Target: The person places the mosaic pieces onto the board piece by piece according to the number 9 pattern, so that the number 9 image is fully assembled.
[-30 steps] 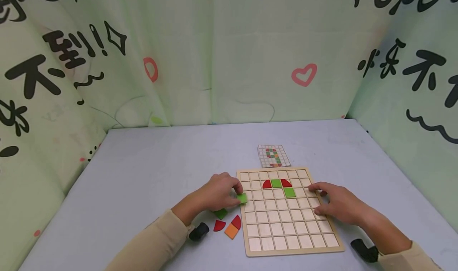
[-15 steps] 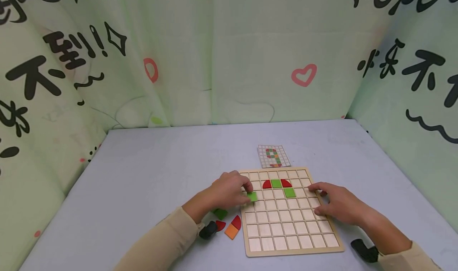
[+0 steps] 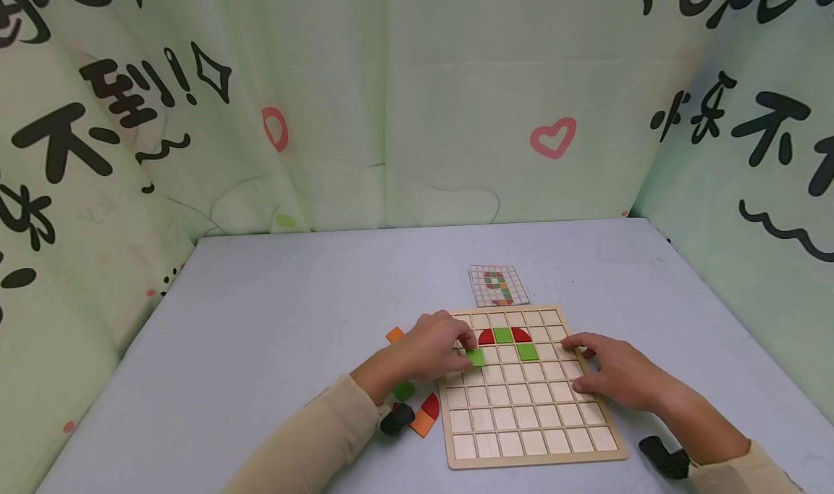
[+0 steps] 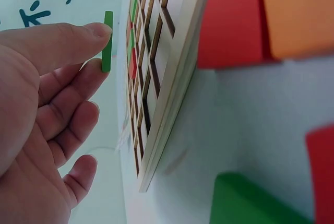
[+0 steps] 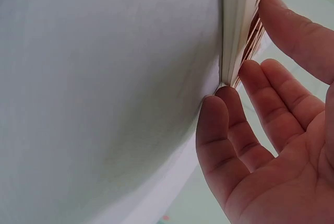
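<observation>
My left hand (image 3: 438, 345) pinches a green square tile (image 3: 478, 358) between thumb and fingertip, over the left part of the wooden grid board (image 3: 534, 463). The left wrist view shows that tile (image 4: 107, 41) edge-on, raised off the board. In an upper row sit a red quarter-round tile (image 3: 486, 337), a green square (image 3: 502, 335) and another red quarter-round (image 3: 520, 334); one more green square (image 3: 527, 351) lies below them. My right hand (image 3: 615, 369) rests on the board's right edge, its thumb (image 5: 292, 25) touching the top and its fingers loosely bent beside the edge.
Behind the board lies a patterned card (image 3: 499, 285). Left of it are loose tiles: green (image 3: 404, 390), red (image 3: 430, 405), orange (image 3: 423, 424) and another orange (image 3: 394, 334). A black wrist camera (image 3: 397, 419) partly covers them. Curtains (image 3: 456, 103) surround the white table (image 3: 293, 298).
My left hand has carried the green square tile rightward, from the board's left edge to over its grid. An orange tile has come into view behind that hand. The right hand stays still.
</observation>
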Action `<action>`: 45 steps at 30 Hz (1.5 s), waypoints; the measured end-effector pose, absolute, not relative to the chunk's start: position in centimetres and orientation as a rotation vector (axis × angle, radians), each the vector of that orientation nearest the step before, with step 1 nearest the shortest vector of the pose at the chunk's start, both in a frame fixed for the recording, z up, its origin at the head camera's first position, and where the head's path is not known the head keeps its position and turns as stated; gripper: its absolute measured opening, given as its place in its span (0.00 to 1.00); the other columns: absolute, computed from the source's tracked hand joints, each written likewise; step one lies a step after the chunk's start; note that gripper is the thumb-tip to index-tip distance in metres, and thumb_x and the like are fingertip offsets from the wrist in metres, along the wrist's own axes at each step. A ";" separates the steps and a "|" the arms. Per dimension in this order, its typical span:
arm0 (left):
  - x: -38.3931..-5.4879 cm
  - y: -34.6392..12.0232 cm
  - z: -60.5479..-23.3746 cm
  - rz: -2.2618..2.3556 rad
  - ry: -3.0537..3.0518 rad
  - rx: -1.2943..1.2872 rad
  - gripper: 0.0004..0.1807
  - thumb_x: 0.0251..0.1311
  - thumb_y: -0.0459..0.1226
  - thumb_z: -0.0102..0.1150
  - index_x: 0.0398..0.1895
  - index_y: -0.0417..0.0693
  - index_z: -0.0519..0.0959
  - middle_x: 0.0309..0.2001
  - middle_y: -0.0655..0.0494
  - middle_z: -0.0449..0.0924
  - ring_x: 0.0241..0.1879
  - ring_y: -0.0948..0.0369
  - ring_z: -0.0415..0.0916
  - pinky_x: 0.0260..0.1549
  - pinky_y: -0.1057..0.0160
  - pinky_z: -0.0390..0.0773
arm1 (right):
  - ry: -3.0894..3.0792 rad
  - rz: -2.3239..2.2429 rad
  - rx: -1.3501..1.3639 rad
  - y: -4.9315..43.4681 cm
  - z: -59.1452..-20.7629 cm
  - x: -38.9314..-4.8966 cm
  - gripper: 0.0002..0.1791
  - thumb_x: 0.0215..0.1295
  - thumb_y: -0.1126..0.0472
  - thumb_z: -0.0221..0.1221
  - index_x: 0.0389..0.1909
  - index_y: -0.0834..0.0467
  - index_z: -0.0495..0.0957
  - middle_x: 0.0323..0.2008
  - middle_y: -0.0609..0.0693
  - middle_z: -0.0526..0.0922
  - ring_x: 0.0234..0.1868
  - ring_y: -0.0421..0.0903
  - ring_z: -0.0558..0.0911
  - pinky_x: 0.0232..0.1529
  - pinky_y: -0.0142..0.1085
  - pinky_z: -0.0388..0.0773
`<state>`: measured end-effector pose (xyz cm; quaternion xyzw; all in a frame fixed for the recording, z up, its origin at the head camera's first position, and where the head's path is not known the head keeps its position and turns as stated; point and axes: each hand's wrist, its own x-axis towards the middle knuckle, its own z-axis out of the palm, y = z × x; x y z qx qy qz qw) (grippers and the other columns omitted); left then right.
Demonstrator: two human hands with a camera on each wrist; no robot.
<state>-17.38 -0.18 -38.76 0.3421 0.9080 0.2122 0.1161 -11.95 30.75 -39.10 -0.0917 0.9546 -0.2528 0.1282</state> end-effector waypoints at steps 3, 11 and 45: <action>-17.5 0.2 -39.0 0.618 2.669 1.038 0.05 0.61 0.43 0.69 0.38 0.58 0.83 0.37 0.72 0.78 0.44 0.66 0.69 0.54 0.60 0.67 | 2.781 -0.732 -0.280 30.8 -39.1 -11.9 0.34 0.56 0.56 0.72 0.63 0.61 0.73 0.55 0.56 0.78 0.53 0.58 0.75 0.47 0.52 0.73; -17.7 1.4 -39.4 0.614 2.668 1.035 0.03 0.61 0.42 0.68 0.37 0.58 0.84 0.35 0.72 0.79 0.42 0.66 0.68 0.51 0.61 0.68 | 2.776 -0.722 -0.271 30.9 -39.2 -12.0 0.34 0.56 0.56 0.73 0.63 0.60 0.73 0.54 0.55 0.78 0.52 0.57 0.76 0.46 0.51 0.73; -18.0 3.0 -39.7 0.491 2.729 1.025 0.07 0.61 0.44 0.70 0.40 0.57 0.85 0.34 0.71 0.78 0.38 0.68 0.67 0.44 0.63 0.69 | 2.775 -0.720 -0.272 30.7 -38.9 -11.9 0.34 0.56 0.57 0.72 0.63 0.61 0.73 0.54 0.56 0.78 0.52 0.57 0.75 0.47 0.51 0.72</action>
